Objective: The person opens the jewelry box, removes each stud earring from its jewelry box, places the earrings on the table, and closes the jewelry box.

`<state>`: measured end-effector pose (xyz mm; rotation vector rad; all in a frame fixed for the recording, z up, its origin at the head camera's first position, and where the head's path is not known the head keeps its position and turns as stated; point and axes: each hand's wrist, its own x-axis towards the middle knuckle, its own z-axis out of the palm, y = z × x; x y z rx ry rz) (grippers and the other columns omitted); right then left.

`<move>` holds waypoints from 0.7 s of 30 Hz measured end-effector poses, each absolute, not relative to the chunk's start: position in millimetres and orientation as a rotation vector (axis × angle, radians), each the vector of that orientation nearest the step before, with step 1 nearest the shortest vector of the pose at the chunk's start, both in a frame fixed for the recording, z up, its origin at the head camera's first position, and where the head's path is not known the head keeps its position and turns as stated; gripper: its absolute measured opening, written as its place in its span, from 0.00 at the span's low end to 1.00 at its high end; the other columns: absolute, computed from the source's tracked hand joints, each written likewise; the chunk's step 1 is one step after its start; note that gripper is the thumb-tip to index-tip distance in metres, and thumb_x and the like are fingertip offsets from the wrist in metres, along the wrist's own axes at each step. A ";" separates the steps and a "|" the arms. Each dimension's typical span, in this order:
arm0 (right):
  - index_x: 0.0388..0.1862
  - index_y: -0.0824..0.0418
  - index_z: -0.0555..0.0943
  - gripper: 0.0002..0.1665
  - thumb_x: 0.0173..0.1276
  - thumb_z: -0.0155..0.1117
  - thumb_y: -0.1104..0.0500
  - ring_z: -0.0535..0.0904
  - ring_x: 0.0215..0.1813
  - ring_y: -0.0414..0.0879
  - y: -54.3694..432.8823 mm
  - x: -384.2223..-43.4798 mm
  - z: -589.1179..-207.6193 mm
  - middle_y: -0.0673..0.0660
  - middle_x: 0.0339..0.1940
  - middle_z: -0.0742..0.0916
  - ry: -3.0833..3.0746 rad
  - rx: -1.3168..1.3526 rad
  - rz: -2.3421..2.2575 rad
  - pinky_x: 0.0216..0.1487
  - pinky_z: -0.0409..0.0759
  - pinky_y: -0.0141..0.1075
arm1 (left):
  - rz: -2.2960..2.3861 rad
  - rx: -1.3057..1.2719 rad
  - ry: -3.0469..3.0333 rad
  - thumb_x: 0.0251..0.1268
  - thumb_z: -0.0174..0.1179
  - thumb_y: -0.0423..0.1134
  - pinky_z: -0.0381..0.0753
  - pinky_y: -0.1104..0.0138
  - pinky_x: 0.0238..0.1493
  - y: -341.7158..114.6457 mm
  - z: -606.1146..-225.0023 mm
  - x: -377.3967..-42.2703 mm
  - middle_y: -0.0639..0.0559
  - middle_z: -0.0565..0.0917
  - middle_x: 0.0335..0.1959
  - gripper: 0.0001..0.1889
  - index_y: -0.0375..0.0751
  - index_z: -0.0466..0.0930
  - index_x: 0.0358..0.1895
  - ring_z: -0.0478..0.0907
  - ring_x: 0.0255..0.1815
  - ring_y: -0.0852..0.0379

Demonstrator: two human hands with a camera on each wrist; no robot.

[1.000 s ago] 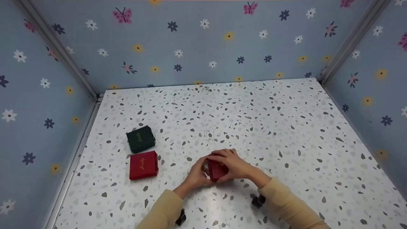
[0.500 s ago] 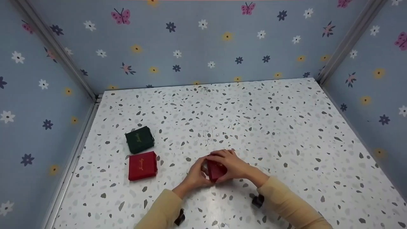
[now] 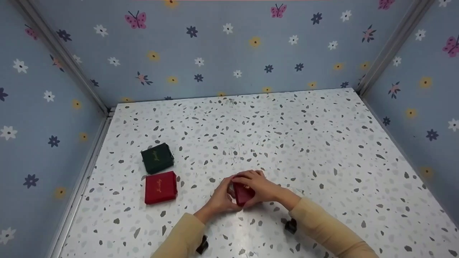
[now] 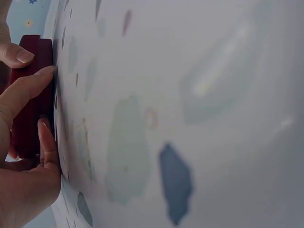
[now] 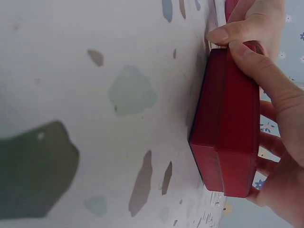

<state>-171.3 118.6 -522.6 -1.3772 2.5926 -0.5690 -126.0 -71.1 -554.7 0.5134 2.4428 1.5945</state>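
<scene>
A small red box [image 3: 244, 194] with gold marking on its lid lies on the speckled tabletop between both hands. My left hand [image 3: 221, 196] holds it from the left, thumb at the near corner and fingers at the far one. Over the top and right side, my right hand [image 3: 264, 187] grips it, its thumb on the near edge. The right wrist view shows the red box [image 5: 232, 128] closed, with a seam between lid and base. In the left wrist view, fingertips touch the red box [image 4: 26, 111] close to the table surface. Its right part is hidden under the right hand.
Another red box [image 3: 161, 187] with gold lettering lies to the left. Just behind it sits a dark green box [image 3: 157, 158], slightly turned. Blue flowered panels [image 3: 215, 46] border the white speckled table [image 3: 287, 143] at the back and sides.
The head view has shifted very slightly. Both hands stay around the red box with almost no movement, and the other two boxes lie as before.
</scene>
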 end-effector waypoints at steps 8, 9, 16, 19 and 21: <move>0.65 0.52 0.62 0.54 0.39 0.70 0.37 0.61 0.60 0.49 118.9 -171.6 -522.9 0.54 0.62 0.68 2.598 -1.374 -0.508 0.55 0.58 0.49 | 1.586 0.487 2.411 0.27 0.75 0.32 0.74 0.70 0.28 -70.2 -551.4 -126.7 0.44 0.65 0.52 0.52 0.37 0.53 0.64 0.71 0.33 0.53; 0.66 0.52 0.61 0.54 0.39 0.70 0.37 0.61 0.60 0.49 119.2 -171.2 -522.7 0.54 0.62 0.68 2.600 -1.375 -0.509 0.55 0.58 0.49 | 1.584 0.506 2.411 0.28 0.75 0.34 0.74 0.70 0.28 -70.3 -550.5 -126.4 0.43 0.65 0.52 0.52 0.35 0.53 0.63 0.71 0.33 0.54; 0.68 0.55 0.55 0.59 0.41 0.67 0.33 0.60 0.63 0.50 121.5 -170.3 -522.3 0.55 0.63 0.67 2.604 -1.390 -0.508 0.59 0.57 0.50 | 1.561 0.458 2.341 0.30 0.75 0.36 0.75 0.67 0.34 -69.6 -542.6 -127.1 0.39 0.62 0.55 0.54 0.34 0.50 0.65 0.71 0.37 0.51; 0.68 0.57 0.55 0.59 0.41 0.65 0.33 0.57 0.65 0.52 122.8 -169.9 -521.5 0.57 0.65 0.64 2.587 -1.381 -0.501 0.61 0.54 0.52 | 1.515 0.446 2.355 0.30 0.75 0.37 0.75 0.64 0.39 -69.2 -540.2 -128.7 0.36 0.60 0.56 0.56 0.32 0.47 0.66 0.71 0.38 0.50; 0.68 0.58 0.55 0.59 0.42 0.64 0.32 0.54 0.66 0.53 123.6 -169.7 -521.6 0.58 0.66 0.63 2.576 -1.369 -0.501 0.62 0.51 0.53 | 1.495 0.437 2.358 0.30 0.75 0.37 0.75 0.62 0.41 -69.0 -538.0 -128.9 0.35 0.59 0.57 0.57 0.30 0.45 0.66 0.72 0.38 0.50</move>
